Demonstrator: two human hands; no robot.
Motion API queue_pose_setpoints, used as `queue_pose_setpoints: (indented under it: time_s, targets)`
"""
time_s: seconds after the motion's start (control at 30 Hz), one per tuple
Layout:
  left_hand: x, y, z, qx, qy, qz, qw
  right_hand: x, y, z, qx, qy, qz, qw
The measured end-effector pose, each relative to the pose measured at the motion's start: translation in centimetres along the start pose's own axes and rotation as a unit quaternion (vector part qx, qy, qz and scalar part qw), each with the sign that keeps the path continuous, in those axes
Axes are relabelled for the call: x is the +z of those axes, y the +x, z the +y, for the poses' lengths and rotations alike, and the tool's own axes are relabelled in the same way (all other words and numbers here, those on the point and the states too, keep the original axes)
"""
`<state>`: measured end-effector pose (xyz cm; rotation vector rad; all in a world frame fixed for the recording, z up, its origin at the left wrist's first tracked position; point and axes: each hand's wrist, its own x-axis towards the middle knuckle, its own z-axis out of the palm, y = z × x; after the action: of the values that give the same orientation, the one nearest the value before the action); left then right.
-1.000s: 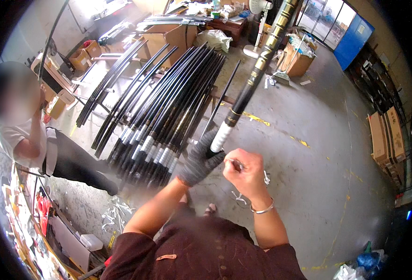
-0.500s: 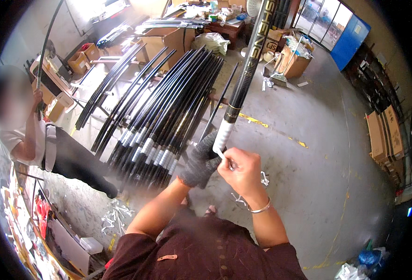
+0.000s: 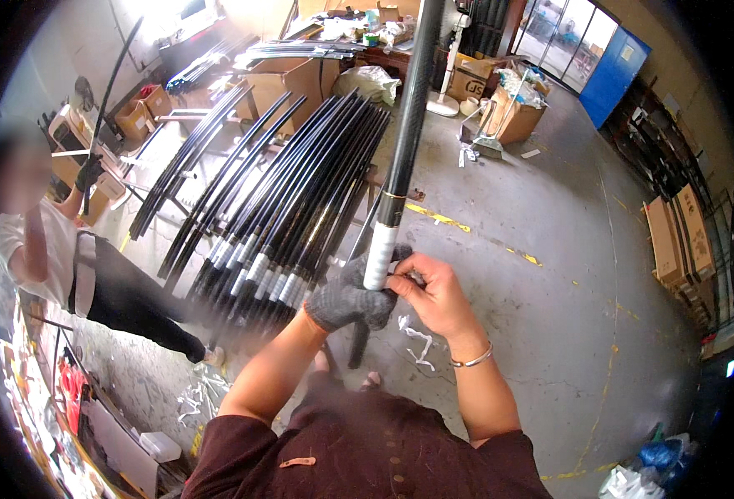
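Note:
A thick black fishing rod (image 3: pixel 404 141) rises steeply before me, with gold trim above a white tape wrap (image 3: pixel 379 256) near its lower part. My left hand (image 3: pixel 346 297), in a dark grey knit glove, is closed round the rod at and below the wrap. Below the glove a dark end (image 3: pixel 358 345) sticks out. At the wrap's lower right edge, my bare right hand (image 3: pixel 432 291) pinches what looks like the white tape's end, mostly hidden by the fingers. A bracelet (image 3: pixel 473 358) circles that wrist.
Several similar rods (image 3: pixel 300 200) lie side by side on a rack to the left. Beyond them, a co-worker (image 3: pixel 38 241) holds a long dark rod. White tape scraps (image 3: pixel 418 341) litter the floor. Cartons (image 3: pixel 517 116) stand at the back and right.
The rod has turned, so its gold lettering no longer shows, and stands a little further left. My right hand has gone from a curled fist to a fingertip pinch. The co-worker's arms have shifted.

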<state>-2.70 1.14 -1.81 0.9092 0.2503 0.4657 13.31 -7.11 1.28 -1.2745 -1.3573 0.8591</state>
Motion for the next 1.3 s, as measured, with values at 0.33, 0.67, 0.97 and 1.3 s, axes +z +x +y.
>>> queue_pose_setpoints:
  time_s: [0.33,0.67,0.97,1.3]
  targets:
    - [-8.2,-3.2,2.3,0.003,-0.157,-0.071,0.985,-29.0,-13.3,26.0,0.228,-0.535,0.398,0.709]
    - [-17.3,-7.7,1.2,0.006,0.020,0.237,0.971,-37.1,-38.3,25.1,0.495,-0.569,0.309,0.579]
    - [-23.0,-4.4,-11.7,0.040,0.429,0.352,0.831,-19.4,-53.9,25.6,0.599,-0.178,0.418,0.659]
    - [-28.3,1.0,-21.8,-0.159,0.559,0.357,0.731,-14.1,-57.4,19.9,0.573,-0.217,0.495,0.616]
